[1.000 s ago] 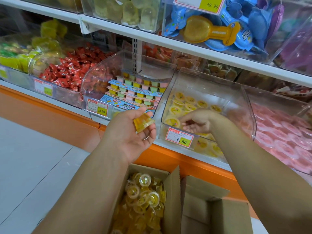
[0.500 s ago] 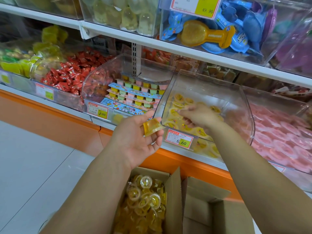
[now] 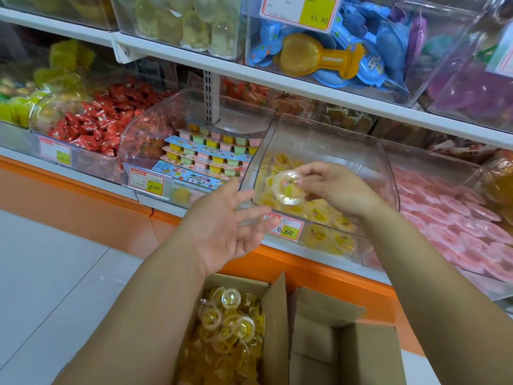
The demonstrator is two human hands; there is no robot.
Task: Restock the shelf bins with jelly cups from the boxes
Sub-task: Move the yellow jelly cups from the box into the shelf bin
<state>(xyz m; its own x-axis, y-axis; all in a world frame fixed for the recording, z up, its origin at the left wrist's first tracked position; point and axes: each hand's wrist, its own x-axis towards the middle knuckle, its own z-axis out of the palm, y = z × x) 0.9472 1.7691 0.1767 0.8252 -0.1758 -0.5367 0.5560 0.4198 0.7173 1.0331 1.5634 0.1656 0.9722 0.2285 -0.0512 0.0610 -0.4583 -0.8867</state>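
We log the left hand [image 3: 222, 229] palm up, fingers spread. Right hand [image 3: 337, 188] has curled fingers touching a jelly cup [image 3: 287, 190] at the bin [image 3: 358, 151]. Too blurred for us to tell if it's pinched.

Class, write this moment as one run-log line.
left hand: open, empty | right hand: pinches jelly cup over bin | box: holds cups
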